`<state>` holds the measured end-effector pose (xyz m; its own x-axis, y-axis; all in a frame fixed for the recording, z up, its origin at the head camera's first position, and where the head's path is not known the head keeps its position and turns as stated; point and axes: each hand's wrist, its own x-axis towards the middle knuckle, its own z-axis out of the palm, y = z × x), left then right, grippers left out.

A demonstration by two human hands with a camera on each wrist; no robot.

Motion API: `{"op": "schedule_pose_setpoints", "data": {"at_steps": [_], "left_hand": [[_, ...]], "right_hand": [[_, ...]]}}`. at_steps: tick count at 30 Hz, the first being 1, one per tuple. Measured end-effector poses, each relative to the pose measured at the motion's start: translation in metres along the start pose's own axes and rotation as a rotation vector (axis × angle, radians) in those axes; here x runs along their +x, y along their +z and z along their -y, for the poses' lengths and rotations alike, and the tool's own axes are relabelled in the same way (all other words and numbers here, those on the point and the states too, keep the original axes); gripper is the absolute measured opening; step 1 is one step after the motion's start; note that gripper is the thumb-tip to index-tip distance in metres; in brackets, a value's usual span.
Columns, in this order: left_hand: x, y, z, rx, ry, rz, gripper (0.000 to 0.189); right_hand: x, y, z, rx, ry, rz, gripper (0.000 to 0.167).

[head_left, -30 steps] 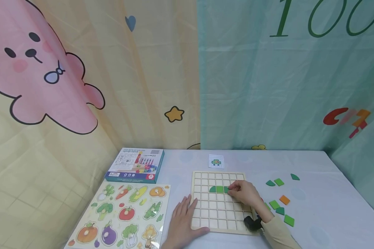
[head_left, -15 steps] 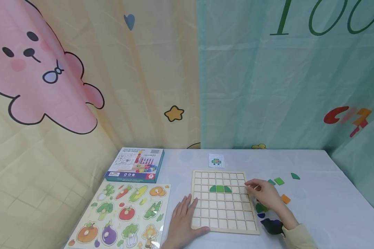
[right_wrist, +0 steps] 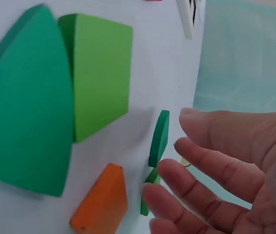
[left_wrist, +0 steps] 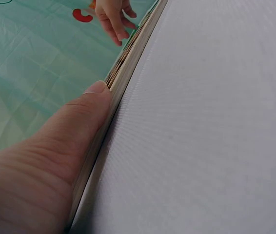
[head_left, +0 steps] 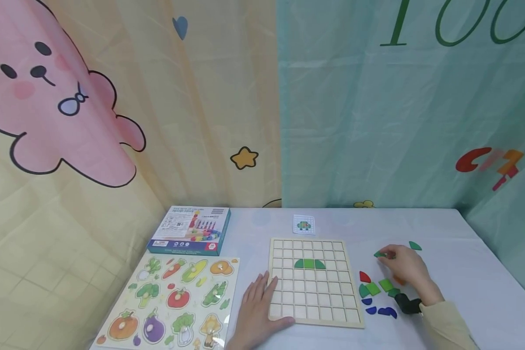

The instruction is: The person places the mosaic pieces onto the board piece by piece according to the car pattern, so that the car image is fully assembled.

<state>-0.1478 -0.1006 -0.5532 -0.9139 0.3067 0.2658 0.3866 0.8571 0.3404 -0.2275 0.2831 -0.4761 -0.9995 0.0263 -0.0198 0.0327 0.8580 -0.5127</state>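
Note:
In the head view my left hand lies at the near left corner of a wooden grid board, its fingers spread along the left side. The left wrist view shows that thumb against the board's edge. A light green square sits on the grid between two dark green quarter-round pieces. My right hand is over the loose pieces right of the board. Its fingertips are right beside a dark green quarter-round piece, thumb and forefinger apart, with nothing between them. Part of an orange square is hidden under that hand.
Red, green and blue pieces lie between the board and the right sleeve; another green quarter-round piece lies farther back. Behind the board is a small pattern card. A vegetable picture board and a box stand left.
My right hand has left the third green piece on the grid and moved right, off the board to the loose pieces. My left hand has stayed at the board's corner.

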Motion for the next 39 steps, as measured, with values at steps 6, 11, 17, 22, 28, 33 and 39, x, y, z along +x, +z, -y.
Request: {"op": "schedule_pose_setpoints", "data": {"at_steps": [6,11,17,22,28,33,39], "left_hand": [[0.000,0.001,0.000,-0.002,-0.019,0.027,0.103],[0.001,0.000,0.000,-0.006,-0.024,0.029,0.103],[0.000,-0.001,-0.001,-0.006,-0.026,0.034,0.103],[0.000,-0.003,-0.002,-0.022,-0.021,0.025,0.103],[-0.001,-0.003,-0.003,-0.015,-0.026,0.036,0.103],[0.000,-0.003,-0.003,-0.022,-0.030,0.044,0.103],[0.000,-0.002,-0.002,-0.010,-0.025,0.035,0.104]], "right_hand": [[0.000,0.005,-0.002,-0.015,0.028,0.046,0.037],[0.000,0.007,0.003,-0.044,0.024,0.002,0.027],[-0.005,0.012,0.013,-0.081,0.036,0.001,0.019],[-0.009,0.013,0.020,-0.078,0.032,0.007,0.019],[-0.007,0.015,0.016,0.000,0.039,0.049,0.019],[-0.003,0.015,0.011,0.060,0.051,0.070,0.020],[-0.002,0.015,0.010,0.069,0.053,0.073,0.019]]}}
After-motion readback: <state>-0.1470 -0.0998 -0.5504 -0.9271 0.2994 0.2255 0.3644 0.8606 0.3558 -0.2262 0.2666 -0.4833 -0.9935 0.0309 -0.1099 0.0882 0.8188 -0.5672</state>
